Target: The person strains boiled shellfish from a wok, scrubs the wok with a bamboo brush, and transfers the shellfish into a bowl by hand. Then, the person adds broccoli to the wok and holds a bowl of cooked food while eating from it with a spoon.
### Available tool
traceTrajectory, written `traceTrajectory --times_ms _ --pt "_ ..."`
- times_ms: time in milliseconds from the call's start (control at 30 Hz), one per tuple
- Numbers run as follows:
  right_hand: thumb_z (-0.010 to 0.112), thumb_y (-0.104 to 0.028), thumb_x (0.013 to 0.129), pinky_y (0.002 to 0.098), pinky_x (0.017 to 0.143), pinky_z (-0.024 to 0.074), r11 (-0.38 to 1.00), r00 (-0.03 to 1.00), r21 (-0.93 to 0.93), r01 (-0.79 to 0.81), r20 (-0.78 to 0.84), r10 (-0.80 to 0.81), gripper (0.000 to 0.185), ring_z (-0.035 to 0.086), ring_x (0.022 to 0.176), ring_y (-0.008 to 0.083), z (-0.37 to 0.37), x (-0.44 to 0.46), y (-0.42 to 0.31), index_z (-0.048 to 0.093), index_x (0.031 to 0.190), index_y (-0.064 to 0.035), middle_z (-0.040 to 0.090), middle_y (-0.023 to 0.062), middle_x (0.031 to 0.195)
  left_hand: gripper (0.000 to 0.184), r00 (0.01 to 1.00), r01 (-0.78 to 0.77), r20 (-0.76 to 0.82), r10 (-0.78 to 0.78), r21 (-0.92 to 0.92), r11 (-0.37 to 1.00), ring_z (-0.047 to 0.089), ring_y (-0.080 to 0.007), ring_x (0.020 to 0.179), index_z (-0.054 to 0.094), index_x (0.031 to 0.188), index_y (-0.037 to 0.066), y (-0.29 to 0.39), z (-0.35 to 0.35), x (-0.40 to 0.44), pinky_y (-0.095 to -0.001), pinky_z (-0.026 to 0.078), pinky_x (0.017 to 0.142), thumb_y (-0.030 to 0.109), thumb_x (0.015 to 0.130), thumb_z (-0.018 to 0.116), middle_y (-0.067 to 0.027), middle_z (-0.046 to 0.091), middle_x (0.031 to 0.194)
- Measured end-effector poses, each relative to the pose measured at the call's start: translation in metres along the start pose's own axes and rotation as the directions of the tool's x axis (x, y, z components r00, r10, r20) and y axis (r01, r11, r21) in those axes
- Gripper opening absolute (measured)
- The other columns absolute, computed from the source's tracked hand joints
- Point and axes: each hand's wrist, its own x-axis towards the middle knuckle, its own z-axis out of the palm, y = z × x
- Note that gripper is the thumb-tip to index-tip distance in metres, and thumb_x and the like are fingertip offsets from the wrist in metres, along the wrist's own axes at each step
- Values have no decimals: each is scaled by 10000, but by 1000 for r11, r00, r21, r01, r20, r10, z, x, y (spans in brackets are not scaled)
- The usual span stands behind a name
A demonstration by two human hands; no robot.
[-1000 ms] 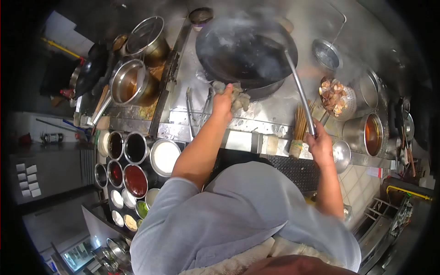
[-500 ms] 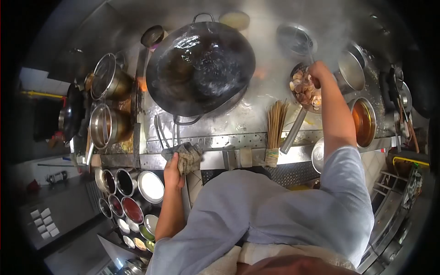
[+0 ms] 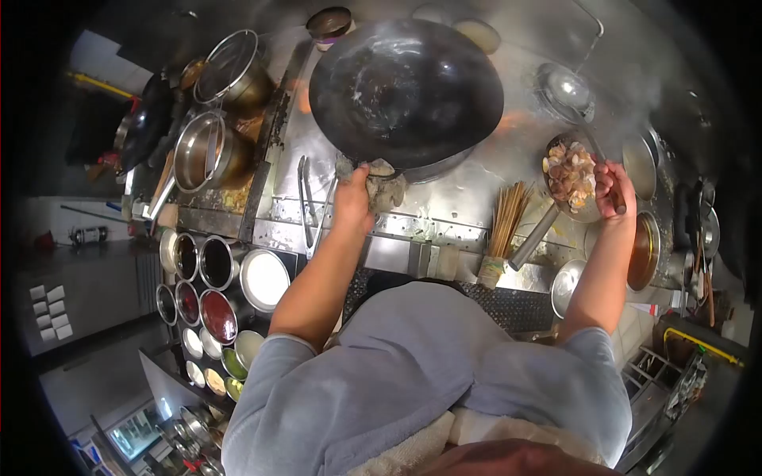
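Note:
My left hand (image 3: 354,202) is closed on a grey cloth (image 3: 386,192) at the near handle of a big black wok (image 3: 405,95). The wok sits on the stove and looks empty, with a wet shine inside. On the right, my right hand (image 3: 615,190) grips the handle of a metal ladle (image 3: 567,89), whose bowl hangs beyond a strainer of sliced meat-like food (image 3: 570,170). The strainer's thick handle (image 3: 533,236) points toward me. Left of that handle stands a bamboo brush (image 3: 508,222).
Tongs (image 3: 305,202) lie left of the wok. Pots (image 3: 214,151) stand at the far left, above several sauce and seasoning containers (image 3: 218,316). A pot of reddish-brown liquid (image 3: 643,250) and an empty bowl (image 3: 566,287) are at the right. A small dark bowl (image 3: 329,24) stands behind.
Since the last earlier frame, my left hand has brought the cloth up to the wok's handle. My right hand, over the food half a second ago, now holds the ladle beside it.

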Motion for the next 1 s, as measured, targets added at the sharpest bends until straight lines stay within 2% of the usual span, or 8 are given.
traceTrajectory --times_ms 200,433,633,700,800,867,900,1000 --pt "523 -183 966 203 388 398 970 999 -243 27 -23 -34 431 446 491 56 86 -109 34 502 1298 91 541 2 809 486 997 58 -49 -54 74 996 663 -284 1045 510 1278 -59 20 11 -34 -440 572 888 282 971 671 -159 628 1200" --pt "559 -165 916 243 391 402 853 985 -510 109 -60 -161 415 467 445 95 175 -199 89 554 1264 61 554 31 739 471 935 101 323 -143 143 985 671 -251 1009 519 1278 -49 25 -46 -47 -413 562 879 178 915 716 -141 659 1131" --pt "614 -59 852 312 451 456 594 962 -791 147 -26 -272 598 564 500 152 149 -206 155 459 1425 15 574 60 712 334 944 258 199 -263 52 965 673 -286 1012 600 1183 -48 24 -106 -64 -436 569 861 44 864 639 -145 667 1125" --pt "609 -82 855 388 569 504 143 850 -988 55 -29 -526 639 633 608 235 116 -193 186 430 1468 -66 634 134 768 321 941 248 223 -256 65 967 670 -287 1012 615 1171 -36 16 -126 -63 -443 559 877 52 863 624 -144 673 1122" --pt "610 -97 881 397 634 526 98 607 -984 -151 -171 -776 647 682 720 236 89 -188 204 405 1491 -160 676 141 856 307 960 149 222 -172 116 982 674 -294 999 624 1153 -41 21 -144 -77 -440 561 871 44 859 608 -146 679 1103" --pt "623 -152 881 464 778 534 191 424 -884 -427 -382 -821 675 709 910 344 68 -189 186 379 1510 -179 704 222 1053 302 965 137 203 -166 151 979 676 -300 996 624 1151 -43 29 -147 -83 -439 562 871 51 865 608 -147 682 1097" --pt "586 -133 878 475 726 538 124 320 -875 -468 -299 -899 699 692 868 413 26 -181 172 338 1532 -119 703 247 961 300 968 130 192 -162 167 977 677 -304 994 624 1150 -44 32 -147 -84 -439 563 871 54 868 607 -147 683 1094" --pt "627 -170 859 478 844 553 178 255 -736 -654 -436 -863 658 696 976 408 -62 -190 109 400 1466 -57 703 250 1074 310 970 219 87 -226 86 972 678 -307 996 619 1161 -37 33 -142 -70 -433 559 883 79 874 623 -150 685 1105"
